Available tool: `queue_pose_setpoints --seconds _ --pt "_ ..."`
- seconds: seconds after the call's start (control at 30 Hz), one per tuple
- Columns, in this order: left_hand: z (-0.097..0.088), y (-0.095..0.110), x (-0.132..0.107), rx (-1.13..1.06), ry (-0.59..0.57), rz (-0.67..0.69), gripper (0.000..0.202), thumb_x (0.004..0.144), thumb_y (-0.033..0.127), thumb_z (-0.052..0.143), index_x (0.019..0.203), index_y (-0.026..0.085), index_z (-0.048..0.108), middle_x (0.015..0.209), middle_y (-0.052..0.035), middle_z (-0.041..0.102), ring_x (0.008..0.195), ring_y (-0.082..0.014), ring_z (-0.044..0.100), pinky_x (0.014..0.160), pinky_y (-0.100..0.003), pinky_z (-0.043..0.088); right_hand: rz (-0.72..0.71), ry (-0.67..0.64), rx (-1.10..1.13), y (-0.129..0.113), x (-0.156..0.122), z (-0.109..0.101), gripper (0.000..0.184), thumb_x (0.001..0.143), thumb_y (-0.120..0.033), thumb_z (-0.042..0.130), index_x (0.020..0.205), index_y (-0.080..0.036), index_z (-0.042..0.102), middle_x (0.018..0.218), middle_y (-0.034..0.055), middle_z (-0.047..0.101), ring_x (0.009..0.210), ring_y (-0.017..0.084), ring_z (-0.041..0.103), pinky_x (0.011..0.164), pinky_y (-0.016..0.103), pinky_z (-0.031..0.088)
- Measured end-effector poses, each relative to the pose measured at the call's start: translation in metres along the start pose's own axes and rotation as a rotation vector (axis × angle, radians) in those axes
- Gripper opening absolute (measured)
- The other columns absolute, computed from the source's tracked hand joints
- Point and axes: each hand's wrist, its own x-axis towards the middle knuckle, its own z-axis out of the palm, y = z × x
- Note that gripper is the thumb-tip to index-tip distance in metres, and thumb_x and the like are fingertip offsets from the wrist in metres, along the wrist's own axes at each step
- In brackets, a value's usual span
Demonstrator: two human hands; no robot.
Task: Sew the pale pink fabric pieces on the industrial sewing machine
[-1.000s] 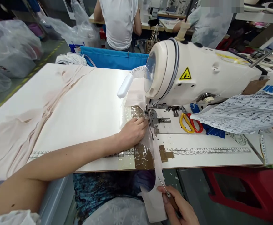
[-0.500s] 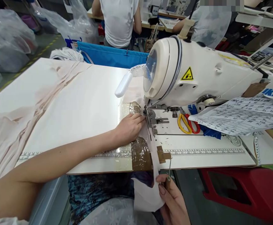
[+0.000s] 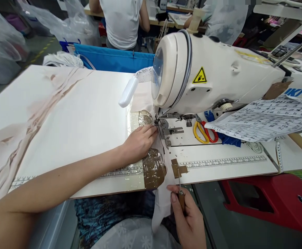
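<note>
A pale pink fabric strip [image 3: 169, 173] runs from under the sewing machine's presser foot [image 3: 157, 121] over the table's front edge, its end hanging above my lap. Close by the foot, my left hand [image 3: 140, 141] has its fingers bunched together on the strip. My right hand [image 3: 185, 214], below the table edge, is closed around the wooden handle of an awl [image 3: 181, 200], whose thin metal spike points up. The thumb and forefinger of that hand are at the strip's right edge; whether they pinch it I cannot tell. The white sewing machine [image 3: 218, 74] stands over the work.
Yellow-and-red scissors [image 3: 204, 133] lie beneath the machine arm, near a written paper sheet [image 3: 267, 117]. More pale pink fabric [image 3: 34, 128] lies at left on the white table [image 3: 93, 110]. A red stool [image 3: 275, 204] stands lower right. Two people sit beyond a blue cloth bin [image 3: 114, 57].
The view has shifted slightly. My right hand has moved a little up and left with the awl, and the hanging fabric end is narrower and more folded. My left hand stays by the presser foot.
</note>
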Motion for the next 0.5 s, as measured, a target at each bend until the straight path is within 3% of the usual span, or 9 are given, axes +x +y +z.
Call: queue_pose_setpoints --seconds 0.17,0.3,0.5 --pt "-0.005 0.003 0.007 -0.027 0.003 -0.058 0.037 0.096 0.006 0.037 0.127 0.0 0.058 0.131 -0.0202 0.058 0.121 -0.0297 0.05 0.097 -0.043 0.052 -0.014 0.098 -0.107 -0.013 0.014 0.0 0.035 0.1 -0.045 0.048 0.116 -0.02 0.067 0.082 0.0046 0.073 0.066 0.016 0.065 0.055 0.021 0.051" --pt "-0.006 -0.001 0.012 -0.058 0.018 -0.088 0.036 0.099 0.006 0.033 0.118 0.001 0.063 0.12 -0.0188 0.061 0.109 -0.027 0.052 0.089 -0.042 0.054 -0.133 0.08 -0.167 -0.02 0.027 0.001 0.033 0.1 -0.042 0.047 0.114 -0.019 0.067 0.099 0.0095 0.076 0.089 0.022 0.072 0.069 0.025 0.056" --pt "-0.003 -0.015 0.01 -0.185 0.1 0.007 0.035 0.097 0.006 0.035 0.116 0.006 0.064 0.109 -0.0154 0.063 0.101 -0.0231 0.053 0.088 -0.04 0.054 -0.243 0.066 -0.247 -0.026 0.039 -0.001 0.027 0.1 -0.035 0.047 0.112 -0.021 0.066 0.105 0.0089 0.078 0.104 0.024 0.073 0.072 0.024 0.058"
